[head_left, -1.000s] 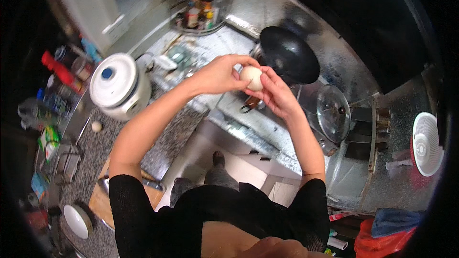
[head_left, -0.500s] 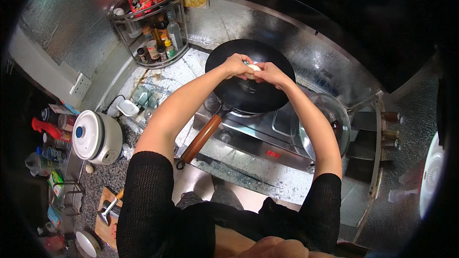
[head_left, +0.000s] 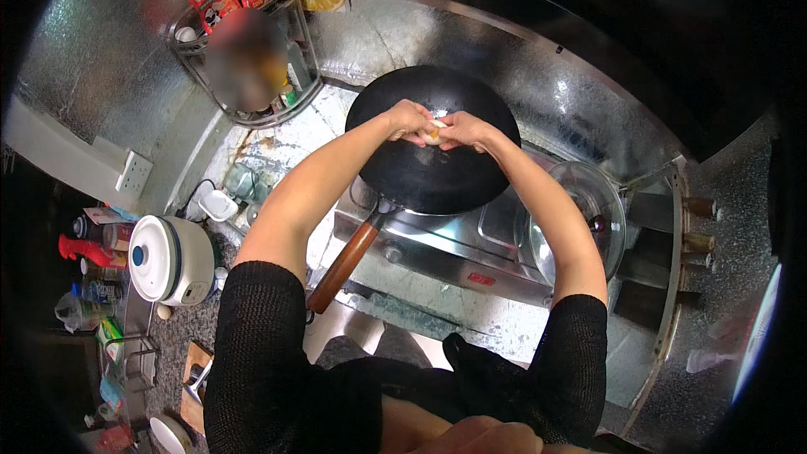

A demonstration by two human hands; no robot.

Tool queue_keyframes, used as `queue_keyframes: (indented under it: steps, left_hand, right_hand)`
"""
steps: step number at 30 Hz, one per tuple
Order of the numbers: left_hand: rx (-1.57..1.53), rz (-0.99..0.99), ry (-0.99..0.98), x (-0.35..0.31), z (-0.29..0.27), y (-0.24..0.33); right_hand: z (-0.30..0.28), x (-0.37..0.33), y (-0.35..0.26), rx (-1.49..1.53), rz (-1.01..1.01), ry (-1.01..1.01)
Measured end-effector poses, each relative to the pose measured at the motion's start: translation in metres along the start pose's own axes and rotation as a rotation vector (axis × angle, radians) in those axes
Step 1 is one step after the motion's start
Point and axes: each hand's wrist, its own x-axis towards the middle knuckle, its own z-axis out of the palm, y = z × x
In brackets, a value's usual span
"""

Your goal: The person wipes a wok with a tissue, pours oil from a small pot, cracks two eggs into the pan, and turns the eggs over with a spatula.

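Note:
Over the middle of a black wok (head_left: 433,181), my left hand (head_left: 408,121) and my right hand (head_left: 467,131) grip a pale egg (head_left: 434,133) between their fingertips. Its shell is parted, and a spot of orange-yellow yolk shows in the gap. The wok sits on a steel gas stove (head_left: 420,240), its brown wooden handle (head_left: 345,265) pointing toward me at the lower left. No egg can be made out on the wok's visible dark surface.
A glass lid (head_left: 618,227) rests on the stove's right side. At the back left stands a metal seasoning rack (head_left: 315,59), partly blurred. A white rice cooker (head_left: 197,261), another egg (head_left: 164,311), a cutting board (head_left: 192,403) and a white bowl (head_left: 171,435) are on the left counter.
The egg's shell has come apart between my fingers, and yolk now shows where it looked whole and white before. My view has shifted slightly; both hands remain over the wok.

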Motion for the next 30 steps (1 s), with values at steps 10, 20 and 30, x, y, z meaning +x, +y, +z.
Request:
queue_keyframes:
  steps: [10, 20, 30]
  left_hand:
    - [-0.104, -0.021, -0.062, -0.002, -0.013, 0.005]
    - [-0.208, -0.02, -0.148, -0.009, -0.023, -0.004]
    - [0.526, 0.223, 0.09, 0.006, -0.009, -0.017]
  right_hand:
    - [-0.008, 0.002, -0.003, 0.219, -0.065, -0.101]
    - [-0.012, 0.005, 0.007, 0.195, -0.087, -0.195]
    - [0.007, 0.01, 0.005, -0.923, -0.282, 0.176]
